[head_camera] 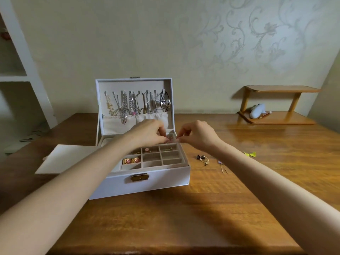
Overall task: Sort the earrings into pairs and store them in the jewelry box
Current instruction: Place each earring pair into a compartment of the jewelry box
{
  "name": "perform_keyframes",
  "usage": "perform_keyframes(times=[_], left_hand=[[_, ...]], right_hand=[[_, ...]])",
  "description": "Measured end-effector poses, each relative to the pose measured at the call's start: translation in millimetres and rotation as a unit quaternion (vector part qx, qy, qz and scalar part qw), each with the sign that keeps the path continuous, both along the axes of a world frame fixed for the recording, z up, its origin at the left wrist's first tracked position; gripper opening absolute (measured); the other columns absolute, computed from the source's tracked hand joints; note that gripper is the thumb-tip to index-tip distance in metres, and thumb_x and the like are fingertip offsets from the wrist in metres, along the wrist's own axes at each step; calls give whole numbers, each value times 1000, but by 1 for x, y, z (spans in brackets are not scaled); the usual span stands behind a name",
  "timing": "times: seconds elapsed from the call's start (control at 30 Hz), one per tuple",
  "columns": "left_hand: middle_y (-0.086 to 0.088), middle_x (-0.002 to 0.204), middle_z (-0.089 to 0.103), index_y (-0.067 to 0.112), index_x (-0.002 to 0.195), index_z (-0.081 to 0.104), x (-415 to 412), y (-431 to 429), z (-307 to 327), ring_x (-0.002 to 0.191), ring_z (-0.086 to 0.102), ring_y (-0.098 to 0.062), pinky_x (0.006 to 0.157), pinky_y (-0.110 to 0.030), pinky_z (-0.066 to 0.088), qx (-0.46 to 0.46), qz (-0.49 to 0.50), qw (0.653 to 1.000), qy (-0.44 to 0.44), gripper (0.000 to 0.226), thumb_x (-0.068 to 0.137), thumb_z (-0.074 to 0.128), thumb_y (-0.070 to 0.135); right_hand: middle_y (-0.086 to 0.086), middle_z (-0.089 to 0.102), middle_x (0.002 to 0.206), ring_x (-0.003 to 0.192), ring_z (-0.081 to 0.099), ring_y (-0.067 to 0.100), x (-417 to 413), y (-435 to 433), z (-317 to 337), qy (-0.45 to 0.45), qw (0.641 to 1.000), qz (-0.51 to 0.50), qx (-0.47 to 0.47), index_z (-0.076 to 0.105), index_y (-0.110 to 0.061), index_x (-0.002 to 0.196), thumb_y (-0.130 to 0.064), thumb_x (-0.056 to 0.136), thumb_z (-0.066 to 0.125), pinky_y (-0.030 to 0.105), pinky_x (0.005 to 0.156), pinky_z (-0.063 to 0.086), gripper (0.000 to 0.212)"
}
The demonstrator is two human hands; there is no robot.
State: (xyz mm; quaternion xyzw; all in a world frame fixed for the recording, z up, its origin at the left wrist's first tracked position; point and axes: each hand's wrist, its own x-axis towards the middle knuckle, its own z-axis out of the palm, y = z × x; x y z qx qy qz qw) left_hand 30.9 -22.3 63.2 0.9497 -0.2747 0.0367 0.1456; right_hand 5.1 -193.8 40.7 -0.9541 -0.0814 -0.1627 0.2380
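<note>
Closest in, both bare forearms reach over the near edge of the wooden table (184, 218) and meet above the jewelry box (139, 184), which sits a bit left of centre. It's white with a gold clasp on the front, and the lid (165, 83) stands open with necklaces (128, 105) hanging inside. The left hand (149, 133) pinches a tiny pink earring (170, 139) over the back row of the grey divided tray. The right hand (196, 137) has its fingertips nipped together right beside it, but it's too small to tell what they hold. A gold-and-pink round pair (131, 160) lies in a front-left compartment. Right of the box are dark earrings (202, 159), thin pin earrings (223, 167) and yellow-green pieces (250, 154). A white insert (68, 158) lies to the left, touching the box. A small wooden shelf (276, 107) stands at the back right against patterned wallpaper.
</note>
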Motion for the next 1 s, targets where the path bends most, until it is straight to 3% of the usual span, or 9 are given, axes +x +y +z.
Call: perform_keyframes(times=[0.13, 0.27, 0.47, 0.6, 0.7, 0.8, 1.0], left_hand=[[4, 92, 56, 23, 87, 60, 3, -40, -7, 87, 51, -12, 68, -27, 40, 20, -39, 999, -20, 13, 82, 67, 32], [-2, 105, 55, 22, 97, 65, 9, -77, -21, 107, 46, -20, 90, -36, 35, 95, -56, 991, -75, 17, 83, 65, 31], [0, 108, 63, 22, 105, 64, 23, -114, -42, 110, 52, -22, 103, -44, 28, 159, -57, 985, -25, 20, 88, 56, 14], [-3, 109, 63, 20, 110, 62, 31, -123, -50, 108, 54, -25, 98, -41, 31, 190, -50, 980, -6, 22, 88, 58, 19], [-4, 107, 64, 18, 108, 63, 33, -125, -52, 107, 55, -25, 99, -42, 33, 194, -55, 979, 6, 20, 88, 60, 21], [-4, 102, 63, 16, 100, 62, 30, -123, -49, 103, 55, -25, 97, -41, 34, 202, -61, 977, 5, 16, 87, 62, 25], [0, 90, 58, 18, 91, 61, 23, -117, -39, 100, 55, -24, 94, -39, 34, 171, -69, 983, -20, 10, 88, 55, 11]], right_hand=[[-7, 62, 74, 74, 54, 12, -4, -38, -3, 25, 999, -43, -17, 75, -24, 86, -25, 77, 72, 24, 65, 38, 10], [-4, 72, 87, 79, 60, 11, -6, -60, -11, 68, 994, -53, -70, 76, -24, 88, -24, 77, 73, 24, 70, 45, 12], [-4, 73, 94, 89, 66, 16, 1, -71, -31, 111, 986, -60, -111, 75, -28, 90, -28, 77, 73, 33, 77, 55, 14], [-4, 73, 92, 86, 65, 18, 4, -75, -36, 118, 983, -62, -125, 75, -24, 93, -35, 73, 74, 28, 67, 49, 23], [-1, 72, 92, 85, 64, 20, 5, -76, -40, 111, 982, -63, -140, 75, -22, 93, -30, 77, 69, 26, 62, 42, 19], [0, 72, 90, 81, 65, 21, 5, -75, -41, 109, 982, -62, -141, 75, -20, 91, -27, 78, 65, 26, 60, 43, 18], [1, 71, 89, 80, 64, 21, 5, -71, -38, 113, 982, -61, -135, 72, -15, 89, -28, 78, 65, 22, 55, 40, 19]])
